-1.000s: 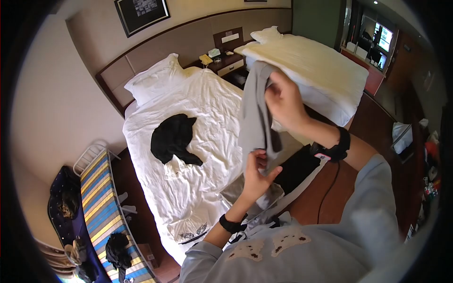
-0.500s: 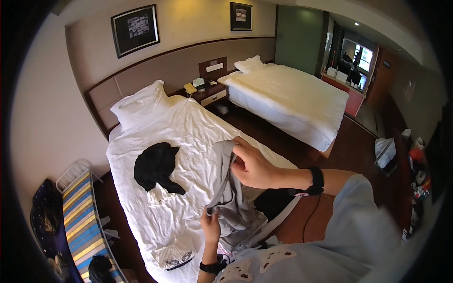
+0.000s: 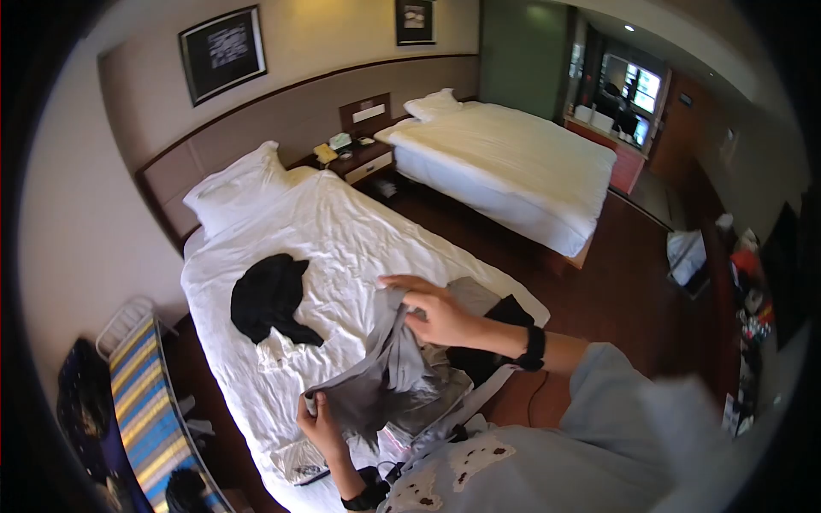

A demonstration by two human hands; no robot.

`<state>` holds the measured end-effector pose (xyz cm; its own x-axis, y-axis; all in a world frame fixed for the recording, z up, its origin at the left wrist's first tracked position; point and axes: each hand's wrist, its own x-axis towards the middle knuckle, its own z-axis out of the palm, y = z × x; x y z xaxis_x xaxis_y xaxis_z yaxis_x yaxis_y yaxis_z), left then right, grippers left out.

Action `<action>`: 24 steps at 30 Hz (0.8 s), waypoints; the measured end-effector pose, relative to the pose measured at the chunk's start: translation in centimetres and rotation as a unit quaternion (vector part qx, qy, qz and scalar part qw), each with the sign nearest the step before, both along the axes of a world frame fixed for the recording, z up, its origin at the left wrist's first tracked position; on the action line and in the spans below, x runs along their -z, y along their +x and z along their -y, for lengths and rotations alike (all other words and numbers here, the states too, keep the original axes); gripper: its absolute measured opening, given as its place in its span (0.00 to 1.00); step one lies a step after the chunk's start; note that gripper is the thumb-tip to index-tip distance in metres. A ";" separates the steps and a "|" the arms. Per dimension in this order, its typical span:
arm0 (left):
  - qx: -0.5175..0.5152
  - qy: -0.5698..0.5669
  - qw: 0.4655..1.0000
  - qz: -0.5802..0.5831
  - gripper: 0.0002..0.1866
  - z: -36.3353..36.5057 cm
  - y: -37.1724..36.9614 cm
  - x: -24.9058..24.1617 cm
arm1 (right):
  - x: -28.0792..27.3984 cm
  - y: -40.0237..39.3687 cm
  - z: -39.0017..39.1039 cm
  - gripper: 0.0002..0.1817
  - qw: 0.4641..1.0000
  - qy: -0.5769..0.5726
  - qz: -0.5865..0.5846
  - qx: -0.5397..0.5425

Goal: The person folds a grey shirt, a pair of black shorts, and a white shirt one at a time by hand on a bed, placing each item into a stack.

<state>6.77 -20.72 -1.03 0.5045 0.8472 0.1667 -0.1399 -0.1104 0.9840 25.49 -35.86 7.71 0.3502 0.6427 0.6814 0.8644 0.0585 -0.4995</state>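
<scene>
A grey piece of clothing (image 3: 357, 395) hangs stretched between my hands above the near bed; its kind is not clear. My left hand (image 3: 321, 430) is closed on one end of its edge, thumb on top. My right hand (image 3: 438, 313) pinches the other end higher up, farther over the bed. On the white sheet beyond my left hand lies a crumpled black garment (image 3: 267, 299), with a small white item (image 3: 280, 350) at its lower edge. Below my right wrist is dark cloth (image 3: 475, 362). A clear plastic packet (image 3: 298, 462) lies near my left forearm.
The near bed (image 3: 342, 218) has a wrinkled white cover. A nightstand (image 3: 369, 164) stands between it and a second bed (image 3: 522, 158). At left is a striped folding cot (image 3: 147, 410). A cluttered counter runs along the right, beside a bag (image 3: 687, 256) on the floor.
My left hand has moved left and down, away from my right hand, drawing the grey cloth wider. My right hand has dropped slightly. The view has shifted a little.
</scene>
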 end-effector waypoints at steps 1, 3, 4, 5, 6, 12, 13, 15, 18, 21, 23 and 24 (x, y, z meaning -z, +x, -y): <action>0.014 0.012 1.000 -0.010 0.09 0.1 0.0 -0.6 | 0.5 -0.3 -0.1 0.14 0.999 0.024 -0.038 -0.008; 0.044 0.037 0.998 -0.026 0.11 0.2 0.1 -1.2 | 1.7 -0.5 0.0 0.14 0.994 0.039 -0.102 -0.002; 0.044 0.046 0.997 -0.030 0.11 0.1 0.1 -1.0 | 2.4 -0.4 0.2 0.14 0.992 0.052 -0.115 0.015; 0.061 0.047 0.997 -0.029 0.11 0.3 0.1 -0.9 | 3.2 -0.3 0.4 0.14 0.989 0.064 -0.128 0.030; 0.075 0.047 0.996 -0.027 0.11 0.3 -0.1 -0.8 | 4.8 0.0 0.2 0.13 0.967 0.082 -0.241 0.010; 0.153 0.071 0.980 -0.101 0.13 -0.4 -2.1 -1.6 | 7.7 0.7 3.1 0.08 0.922 -0.042 -0.382 0.043; 0.157 0.099 0.974 -0.130 0.13 -0.4 -2.4 -2.0 | 5.5 -0.6 3.8 0.08 0.948 -0.071 -0.296 0.092; 0.151 0.044 0.978 -0.133 0.11 0.6 -3.1 -3.4 | 7.9 -0.8 3.7 0.05 0.971 -0.034 -0.224 0.074; 0.148 0.154 0.959 -0.185 0.14 2.3 -3.5 -5.2 | 8.3 -1.9 4.4 0.07 0.970 -0.055 -0.232 0.045; 0.161 0.219 0.933 -0.234 0.14 2.9 -3.8 -5.7 | 7.7 -2.5 5.3 0.08 0.960 -0.123 -0.251 -0.008; 0.165 0.263 0.920 -0.238 0.14 2.9 -3.7 -5.9 | 6.6 -3.1 6.5 0.07 0.963 -0.126 -0.239 -0.009; 0.169 0.281 0.917 -0.228 0.14 2.8 -3.6 -5.9 | 6.9 -3.1 6.8 0.07 0.972 -0.117 -0.206 0.010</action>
<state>3.20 -23.51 4.85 0.8477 0.4751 0.2360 0.1519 -0.6436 0.7502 22.36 -42.65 0.83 0.5757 0.7534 0.3177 0.5884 -0.1121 -0.8007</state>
